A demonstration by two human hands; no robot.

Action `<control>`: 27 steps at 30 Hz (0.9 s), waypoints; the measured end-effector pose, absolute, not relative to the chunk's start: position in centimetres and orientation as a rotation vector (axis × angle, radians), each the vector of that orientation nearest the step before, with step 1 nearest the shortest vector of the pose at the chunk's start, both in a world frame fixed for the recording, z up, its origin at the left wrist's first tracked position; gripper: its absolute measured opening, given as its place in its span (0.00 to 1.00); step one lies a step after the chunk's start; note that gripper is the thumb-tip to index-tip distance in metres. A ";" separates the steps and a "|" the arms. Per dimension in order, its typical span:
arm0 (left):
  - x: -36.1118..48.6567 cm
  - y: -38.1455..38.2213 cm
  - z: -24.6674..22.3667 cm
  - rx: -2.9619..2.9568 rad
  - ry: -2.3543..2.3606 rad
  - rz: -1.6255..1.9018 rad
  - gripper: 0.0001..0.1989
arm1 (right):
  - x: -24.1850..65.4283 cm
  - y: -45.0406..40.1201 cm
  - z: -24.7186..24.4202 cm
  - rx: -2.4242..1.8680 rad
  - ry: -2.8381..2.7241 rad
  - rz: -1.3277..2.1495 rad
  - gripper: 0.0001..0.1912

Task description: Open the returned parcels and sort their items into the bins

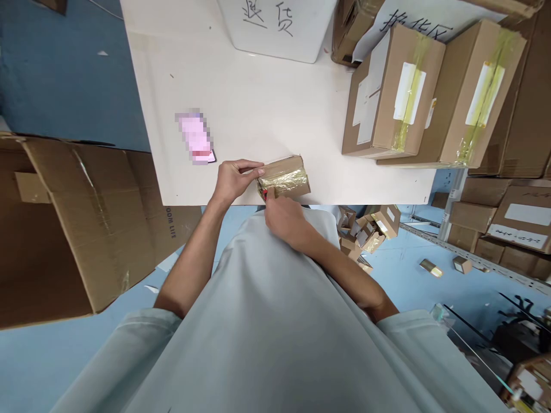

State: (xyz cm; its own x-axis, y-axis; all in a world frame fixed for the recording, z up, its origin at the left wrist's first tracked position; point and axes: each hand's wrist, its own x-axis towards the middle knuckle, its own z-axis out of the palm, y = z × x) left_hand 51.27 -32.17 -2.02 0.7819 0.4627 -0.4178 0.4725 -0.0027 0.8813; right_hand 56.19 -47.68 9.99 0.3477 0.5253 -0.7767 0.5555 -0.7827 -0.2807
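Observation:
A small cardboard box (284, 175) wrapped in shiny yellowish tape lies at the front edge of the white table. My left hand (235, 180) is closed on its upper left corner, thumb and index finger pinching the cardboard. At the box's lower left end is my right hand (286, 215), with its fingers curled and index finger pointing at the taped edge. A small red object (265, 194) shows by that fingertip, held in the right hand; most of it is hidden and its kind is unclear.
A phone (197, 137), pixelated, lies on the white table (267, 103). A white bin (279, 34) stands at the back. Two taped cartons (396, 92) sit at the right. A large open carton (64, 223) stands left; discarded boxes (370, 229) lie on the floor.

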 end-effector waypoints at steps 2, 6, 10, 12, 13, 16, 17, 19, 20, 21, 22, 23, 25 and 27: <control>51.0 -32.4 -2.0 1.622 0.764 0.003 0.25 | 55.9 -47.6 9.8 2.496 1.089 -1.424 0.32; 50.6 -32.3 -2.0 1.623 0.755 -0.008 0.24 | 57.3 -48.7 10.0 2.352 1.183 -1.405 0.35; 50.6 -32.2 -1.7 1.675 0.735 -0.016 0.20 | 59.2 -52.7 11.8 2.429 1.181 -1.354 0.31; 50.9 -32.7 -1.1 1.779 0.704 0.013 0.17 | 59.8 -55.1 12.5 2.611 1.034 -1.267 0.31; 51.2 -33.2 -0.7 1.843 0.675 0.042 0.16 | 60.0 -56.3 12.7 2.701 0.945 -1.219 0.31; 52.4 -35.7 0.3 1.989 0.499 0.112 0.13 | 60.3 -58.6 12.4 2.888 0.714 -1.112 0.32; 52.9 -36.7 0.4 2.013 0.416 0.111 0.12 | 60.3 -59.0 12.1 2.928 0.670 -1.091 0.33; 53.7 -38.5 0.2 2.051 0.270 0.088 0.10 | 60.1 -59.3 11.5 2.975 0.632 -1.072 0.32; 54.0 -39.2 -0.1 2.068 0.224 0.077 0.10 | 60.0 -59.1 11.2 2.983 0.627 -1.065 0.32; 54.3 -39.7 -0.5 2.083 0.197 0.069 0.11 | 59.9 -58.9 11.0 2.982 0.625 -1.057 0.32; 54.4 -40.1 -0.9 2.095 0.185 0.065 0.13 | 59.7 -58.6 10.8 2.972 0.620 -1.050 0.32; 54.4 -40.3 -1.4 2.104 0.180 0.066 0.14 | 59.6 -58.3 10.7 2.956 0.613 -1.044 0.32; 54.3 -40.4 -2.2 2.115 0.170 0.078 0.14 | 59.5 -57.5 10.5 2.910 0.607 -1.039 0.32; 54.1 -40.3 -2.9 2.128 0.152 0.104 0.13 | 59.4 -56.8 10.3 2.855 0.597 -1.039 0.32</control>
